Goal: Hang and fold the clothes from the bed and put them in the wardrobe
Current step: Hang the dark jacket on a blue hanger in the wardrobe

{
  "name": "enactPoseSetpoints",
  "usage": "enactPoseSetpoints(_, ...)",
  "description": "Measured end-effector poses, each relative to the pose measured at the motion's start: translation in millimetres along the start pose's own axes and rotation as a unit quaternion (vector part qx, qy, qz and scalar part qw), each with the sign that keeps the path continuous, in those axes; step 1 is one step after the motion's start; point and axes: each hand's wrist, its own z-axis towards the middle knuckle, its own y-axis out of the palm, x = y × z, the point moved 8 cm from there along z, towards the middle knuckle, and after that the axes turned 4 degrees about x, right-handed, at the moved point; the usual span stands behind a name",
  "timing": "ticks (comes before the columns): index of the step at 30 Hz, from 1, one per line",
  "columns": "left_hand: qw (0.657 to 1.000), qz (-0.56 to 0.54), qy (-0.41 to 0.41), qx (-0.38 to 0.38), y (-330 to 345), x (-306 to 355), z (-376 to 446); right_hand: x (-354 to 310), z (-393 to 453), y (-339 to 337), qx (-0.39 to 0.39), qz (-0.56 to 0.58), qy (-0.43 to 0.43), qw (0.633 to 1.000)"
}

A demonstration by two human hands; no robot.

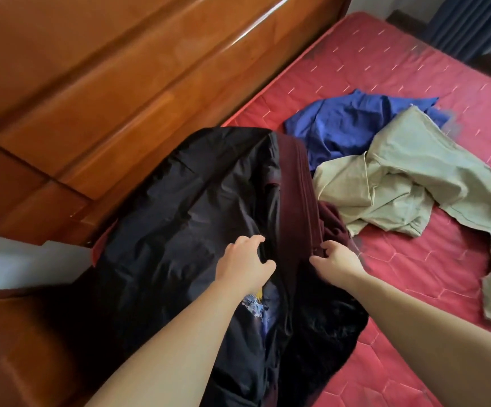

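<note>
A shiny black jacket (179, 218) with a maroon lining (294, 183) lies spread over the near left corner of the red mattress (414, 254). My left hand (245, 262) grips the jacket's front edge, fingers and thumb curled round the fabric. A little to the right, my right hand (336, 258) pinches the maroon edge of the same jacket. Behind the jacket lie a crumpled blue garment (347, 121) and a pale khaki garment (408, 174), spread loosely on the mattress.
A glossy wooden bed board (106, 83) runs along the left side of the mattress. More brown wood (18, 333) is at the lower left. Dark curtains (473, 22) hang at the far right corner.
</note>
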Motion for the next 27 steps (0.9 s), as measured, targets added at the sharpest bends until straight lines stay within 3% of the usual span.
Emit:
enactPoseSetpoints(3, 1.000, -0.014, -0.002, -0.010, 13, -8, 17, 2, 26, 12, 0.034, 0.023, 0.035, 0.999)
enactPoseSetpoints(10, 0.999, -0.020, -0.019, -0.026, 36, -47, 31, 20, 57, 54, 0.013, 0.071, 0.186, 0.980)
enactPoseSetpoints(13, 0.999, -0.018, -0.020, -0.024, 37, -57, 30, 13, 62, 61, 0.018, 0.141, 0.173, 0.975)
enactPoseSetpoints(20, 0.996, -0.073, -0.011, -0.048, 23, -50, 25, -46, 30, 66, -0.103, 0.310, 0.150, 0.933)
enactPoseSetpoints(24, 0.984, -0.144, -0.002, -0.109, 16, -19, 19, -100, -8, 29, -0.143, 0.414, 0.083, 0.895)
enactPoseSetpoints(27, 0.984, -0.154, 0.023, -0.084, -2, 10, 0, -130, -41, -22, -0.152, 0.459, 0.020, 0.875)
